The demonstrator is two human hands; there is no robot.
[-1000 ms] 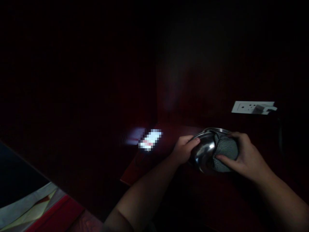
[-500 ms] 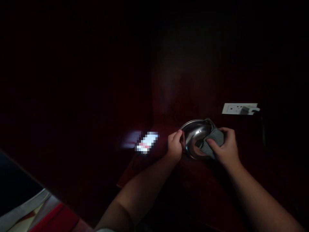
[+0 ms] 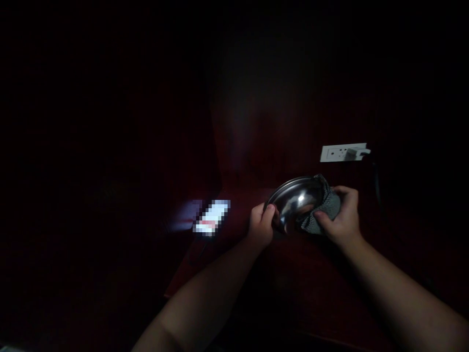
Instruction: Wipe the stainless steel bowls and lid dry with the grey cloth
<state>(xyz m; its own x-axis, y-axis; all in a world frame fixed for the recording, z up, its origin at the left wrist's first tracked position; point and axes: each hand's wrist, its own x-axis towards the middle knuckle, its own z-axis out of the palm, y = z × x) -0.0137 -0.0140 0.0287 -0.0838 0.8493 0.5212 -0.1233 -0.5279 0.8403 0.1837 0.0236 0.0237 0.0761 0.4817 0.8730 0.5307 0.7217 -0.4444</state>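
Note:
A shiny steel bowl is held tilted between my two hands, above a dark red surface. My left hand grips its left rim, thumb on the near side. A grey-green textured cloth is folded over the bowl's right edge. My right hand is closed on that cloth and presses it against the bowl, with the thumb in front. The fingers behind the bowl and cloth are hidden.
A lit phone, its screen blurred out, lies on the dark red tabletop left of my hands. On the back wall is a white socket plate with a plug and a dark cable. Much of the scene is very dark.
The bowl has tilted a little, and more of its side shows. The cloth has shifted slightly along its right edge. My view has turned right, so the phone and socket sit further left.

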